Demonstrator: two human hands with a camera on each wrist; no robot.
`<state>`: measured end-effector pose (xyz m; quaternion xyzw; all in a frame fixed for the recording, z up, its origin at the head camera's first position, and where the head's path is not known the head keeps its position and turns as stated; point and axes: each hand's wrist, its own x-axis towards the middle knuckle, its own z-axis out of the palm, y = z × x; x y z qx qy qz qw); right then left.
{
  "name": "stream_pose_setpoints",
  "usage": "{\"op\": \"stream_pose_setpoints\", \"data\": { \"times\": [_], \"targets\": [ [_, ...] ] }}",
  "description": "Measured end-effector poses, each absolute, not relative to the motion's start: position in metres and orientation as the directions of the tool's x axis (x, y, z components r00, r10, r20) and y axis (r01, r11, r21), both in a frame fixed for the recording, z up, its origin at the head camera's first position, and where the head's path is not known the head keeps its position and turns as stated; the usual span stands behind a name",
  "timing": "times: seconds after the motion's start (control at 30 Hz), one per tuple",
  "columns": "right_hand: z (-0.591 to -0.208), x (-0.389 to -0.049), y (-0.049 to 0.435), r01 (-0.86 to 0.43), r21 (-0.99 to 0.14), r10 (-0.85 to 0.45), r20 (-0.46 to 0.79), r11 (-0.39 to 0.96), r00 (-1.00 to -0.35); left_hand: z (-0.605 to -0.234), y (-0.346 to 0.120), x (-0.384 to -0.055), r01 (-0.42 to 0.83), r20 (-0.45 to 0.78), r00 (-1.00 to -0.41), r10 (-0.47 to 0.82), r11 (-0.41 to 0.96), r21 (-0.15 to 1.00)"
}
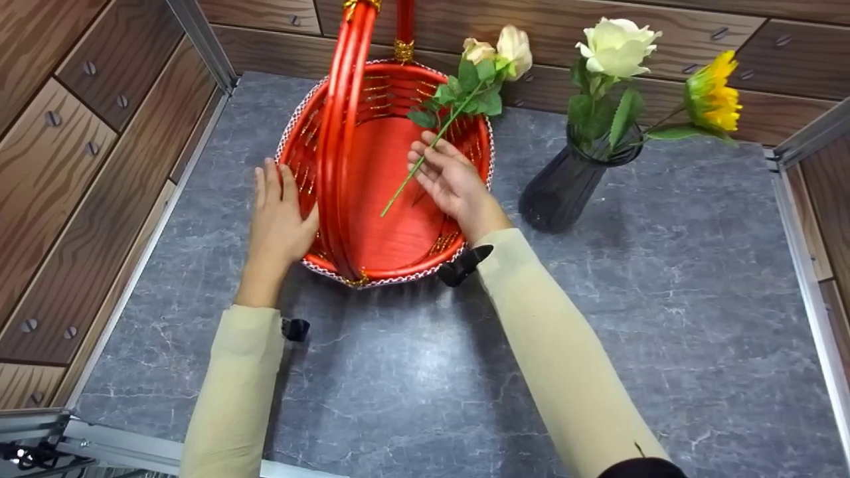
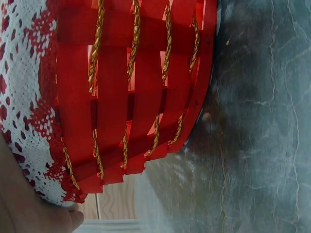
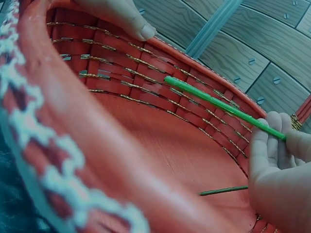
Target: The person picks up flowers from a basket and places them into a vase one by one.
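A red woven basket [image 1: 398, 226] with a tall handle and white lace round its rim stands on the grey surface. My left hand [image 1: 282, 219] holds its left rim, thumb over the inside, fingers along the outside. Above the basket, my right hand [image 1: 458, 182] pinches the green stem of a pale rose [image 1: 514, 50] between thumb and fingers. The stem's cut end points down toward the near side. A second pinkish rose head [image 1: 478, 51] shows beside the first. Another, darker stem [image 3: 223, 191] lies lower inside the basket; I cannot tell which bloom it carries.
To the basket's right, a dark ribbed vase [image 1: 561, 189] leans in view, holding a white rose [image 1: 617, 46] and a yellow flower [image 1: 714, 93]. Wood-patterned panels [image 1: 73, 166] enclose the grey surface [image 1: 412, 385] at the back and sides, with metal rails along their edges.
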<state>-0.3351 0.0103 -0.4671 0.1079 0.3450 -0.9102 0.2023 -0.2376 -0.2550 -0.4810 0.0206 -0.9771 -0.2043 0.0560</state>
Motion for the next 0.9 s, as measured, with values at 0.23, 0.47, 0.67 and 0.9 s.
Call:
{"op": "stream_pose_setpoints", "data": {
  "times": [0.23, 0.47, 0.67, 0.9],
  "targets": [
    [-0.465, -0.332, 0.011, 0.400, -0.592, -0.286, -0.282, -0.699, -0.916, -0.481, -0.255, -0.237, -0.010, 0.108, -0.992, -0.058, 0.914, 0.405],
    [-0.463, -0.327, 0.014, 0.355, -0.624, -0.307, -0.188, -0.696, -0.933, -0.483, -0.254, -0.239, -0.002, 0.127, -0.990, -0.057, 0.919, 0.394],
    [-0.447, -0.319, 0.024, 0.252, -0.720, -0.284, -0.080, -0.646, -0.955, -0.484, -0.253, -0.239, -0.002, 0.115, -0.992, -0.052, 0.919, 0.393],
    [-0.397, -0.297, 0.049, 0.089, -0.763, -0.299, 0.140, -0.640, -0.944, -0.481, -0.256, -0.238, 0.000, 0.111, -0.993, -0.050, 0.913, 0.408]
  ]
}}
